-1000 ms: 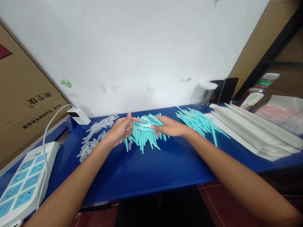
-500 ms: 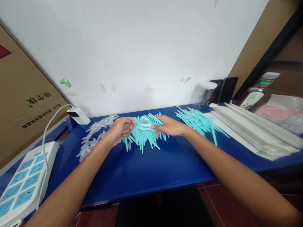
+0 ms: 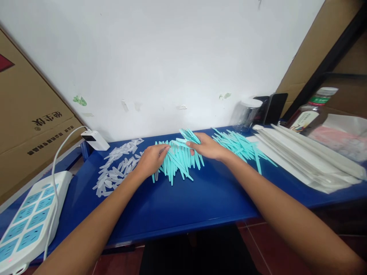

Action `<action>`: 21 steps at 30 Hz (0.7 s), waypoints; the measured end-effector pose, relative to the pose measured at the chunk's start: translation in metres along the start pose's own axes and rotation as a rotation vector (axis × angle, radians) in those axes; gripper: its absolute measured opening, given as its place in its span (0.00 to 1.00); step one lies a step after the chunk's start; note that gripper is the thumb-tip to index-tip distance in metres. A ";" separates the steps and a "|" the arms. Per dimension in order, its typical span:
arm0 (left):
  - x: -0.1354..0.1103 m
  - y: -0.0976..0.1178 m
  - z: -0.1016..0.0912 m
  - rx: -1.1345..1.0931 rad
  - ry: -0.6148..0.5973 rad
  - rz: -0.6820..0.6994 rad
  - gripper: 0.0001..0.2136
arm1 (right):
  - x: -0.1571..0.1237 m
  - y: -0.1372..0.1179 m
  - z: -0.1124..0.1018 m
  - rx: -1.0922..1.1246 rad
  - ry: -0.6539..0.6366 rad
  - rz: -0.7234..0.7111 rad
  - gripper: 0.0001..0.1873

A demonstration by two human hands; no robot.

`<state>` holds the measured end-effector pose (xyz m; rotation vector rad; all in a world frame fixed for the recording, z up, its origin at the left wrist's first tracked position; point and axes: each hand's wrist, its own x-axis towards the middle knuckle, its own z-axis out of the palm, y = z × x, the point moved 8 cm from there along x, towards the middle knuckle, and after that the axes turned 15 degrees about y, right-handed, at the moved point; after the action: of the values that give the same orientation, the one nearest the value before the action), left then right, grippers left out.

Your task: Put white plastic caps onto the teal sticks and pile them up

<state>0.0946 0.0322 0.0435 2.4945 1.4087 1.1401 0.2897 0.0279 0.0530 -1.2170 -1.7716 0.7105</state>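
My right hand (image 3: 208, 146) is closed around a fanned bundle of slim turquoise plastic sticks (image 3: 189, 134), with one stick pointing left from under the thumb. My left hand (image 3: 152, 158) is pinched close to that stick's left end. What its fingertips hold is too small to make out; it may be a clear cap. Beneath both hands lies a row of turquoise sticks (image 3: 177, 164), side by side on the blue table (image 3: 183, 202). To the left are scattered translucent, blade-shaped plastic caps (image 3: 114, 173).
Another heap of turquoise sticks (image 3: 237, 147) lies to the right, beside long white packets (image 3: 304, 160). Behind stand a lidded clear jar (image 3: 246, 114), dark phone-like slabs (image 3: 275, 109) and a bottle (image 3: 306, 114). At left are a power strip (image 3: 34, 217) and a white corded device (image 3: 96, 140).
My left hand has moved right and turned, its back now facing up. My right hand has lifted slightly, up and to the right, with the bundle. More of the translucent caps show.
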 end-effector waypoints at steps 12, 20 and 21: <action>-0.001 -0.008 0.004 0.349 -0.054 -0.114 0.21 | -0.002 0.018 0.014 -0.113 -0.157 0.074 0.10; -0.005 -0.009 0.011 0.326 -0.109 -0.130 0.21 | -0.007 0.014 0.027 -0.045 -0.220 0.061 0.12; -0.005 -0.009 0.011 0.318 -0.107 -0.127 0.21 | -0.008 0.014 0.029 -0.037 -0.223 0.053 0.13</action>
<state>0.0937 0.0373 0.0294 2.5705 1.8107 0.8012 0.2723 0.0263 0.0251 -1.2529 -1.9473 0.8766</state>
